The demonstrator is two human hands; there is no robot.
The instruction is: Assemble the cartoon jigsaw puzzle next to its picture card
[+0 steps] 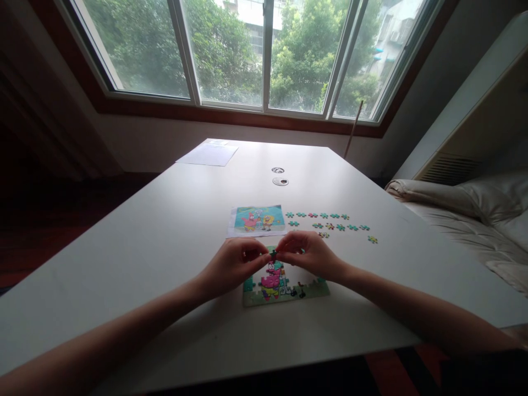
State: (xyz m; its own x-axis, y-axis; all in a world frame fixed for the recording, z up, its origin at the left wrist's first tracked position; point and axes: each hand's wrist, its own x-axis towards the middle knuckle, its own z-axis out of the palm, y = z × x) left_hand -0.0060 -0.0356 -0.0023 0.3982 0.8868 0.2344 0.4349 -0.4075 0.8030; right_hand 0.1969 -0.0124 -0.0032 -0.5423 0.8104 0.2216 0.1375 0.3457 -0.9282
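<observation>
A small green puzzle piece [273, 253] is pinched between the fingertips of my left hand [239, 258] and my right hand [307, 254], just above the upper part of a partly assembled jigsaw puzzle [272, 287]. The puzzle shows a pink cartoon figure and a green border, and my hands cover part of its upper area. Directly behind my hands lies a printed reference picture [259, 219] with cartoon figures on a blue-green ground. Loose puzzle pieces [340, 227] are spread in rows to the right of that picture, beyond my right hand.
All of this lies on a long white table [165, 231]. Papers [207, 154] rest at its far left corner, and two round table inserts [280, 181] sit near the far middle. A pale sofa [437, 214] borders the right side. Windows [231, 55] stand beyond the far edge.
</observation>
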